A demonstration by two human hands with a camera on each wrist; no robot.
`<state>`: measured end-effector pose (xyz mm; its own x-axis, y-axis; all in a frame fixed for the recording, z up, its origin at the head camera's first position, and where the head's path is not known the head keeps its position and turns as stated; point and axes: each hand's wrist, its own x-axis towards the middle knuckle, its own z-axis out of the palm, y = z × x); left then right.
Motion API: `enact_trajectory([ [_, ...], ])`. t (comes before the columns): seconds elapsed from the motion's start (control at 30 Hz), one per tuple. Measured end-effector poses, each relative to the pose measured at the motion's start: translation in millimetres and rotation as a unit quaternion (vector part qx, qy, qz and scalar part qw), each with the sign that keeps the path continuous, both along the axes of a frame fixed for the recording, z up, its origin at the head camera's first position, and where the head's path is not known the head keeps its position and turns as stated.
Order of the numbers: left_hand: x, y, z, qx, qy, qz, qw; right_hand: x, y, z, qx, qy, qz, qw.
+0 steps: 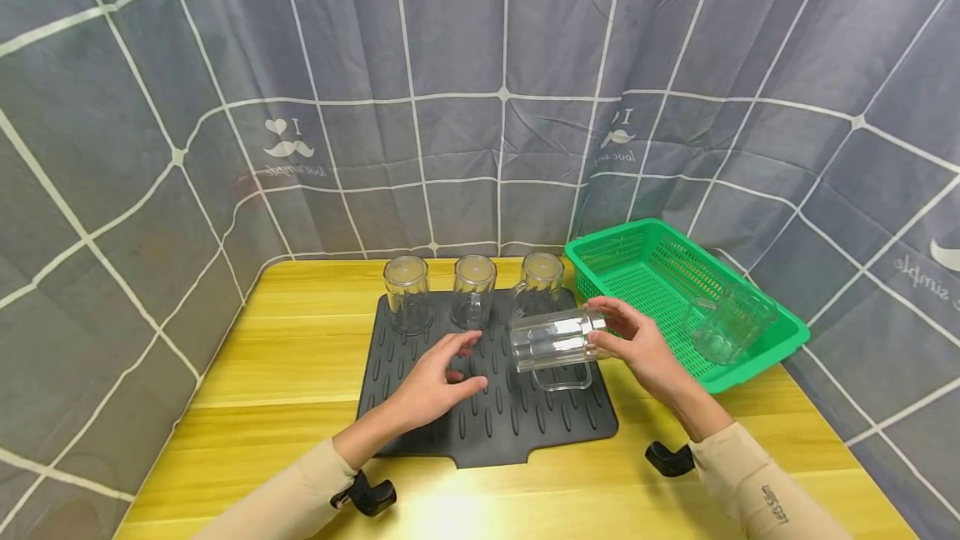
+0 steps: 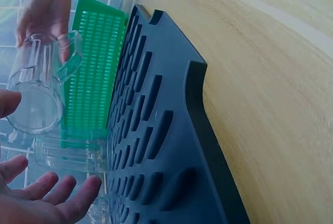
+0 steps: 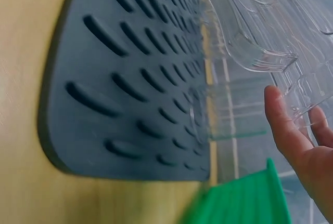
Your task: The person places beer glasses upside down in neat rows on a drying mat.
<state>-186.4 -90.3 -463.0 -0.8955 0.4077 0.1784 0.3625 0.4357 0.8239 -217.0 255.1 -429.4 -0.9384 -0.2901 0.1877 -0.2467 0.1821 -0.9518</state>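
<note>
My right hand (image 1: 642, 350) grips a clear glass mug (image 1: 557, 340) near its rim end. The mug lies sideways in the air over the black drying mat (image 1: 491, 432), its base toward the left and its handle (image 3: 255, 52) hanging down. Reaching over the mat, my left hand (image 1: 438, 382) has its fingers spread and relaxed, apart from the mug. In the left wrist view the mug's round base (image 2: 35, 108) faces that hand. Along the mat's back edge stand three upside-down mugs: a left one (image 1: 407, 294), a middle one (image 1: 474, 290) and a right one (image 1: 540, 283).
A green plastic basket (image 1: 757, 369) stands at the right, with another glass mug (image 1: 731, 327) lying tilted inside it. The wooden table (image 1: 300, 357) extends around the mat. A grey checked curtain (image 1: 465, 140) hangs behind and at both sides.
</note>
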Motion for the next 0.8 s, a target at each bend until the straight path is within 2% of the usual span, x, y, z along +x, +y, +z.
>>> enact_trajectory([
  [0.13,0.9,3,-0.7,0.011,0.004,0.000,0.9999,1.4,-9,-9.4,-0.022,-0.008,0.014,1.000],
  [0.27,1.6,7,-1.3,0.019,-0.003,-0.002,0.9998,2.7,-16,-15.0,-0.020,-0.009,0.018,1.000],
  [0.43,2.4,12,-2.3,0.023,-0.008,-0.003,0.9997,4.7,-23,-19.0,-0.016,-0.033,0.017,0.999],
  [0.63,2.6,15,-2.5,0.038,-0.012,-0.008,0.9992,5.4,-32,-22.4,-0.029,-0.042,0.029,0.998],
  [0.8,2.0,16,-3.4,0.055,-0.028,0.003,0.9981,6.1,-37,-24.6,-0.038,-0.054,0.033,0.997],
])
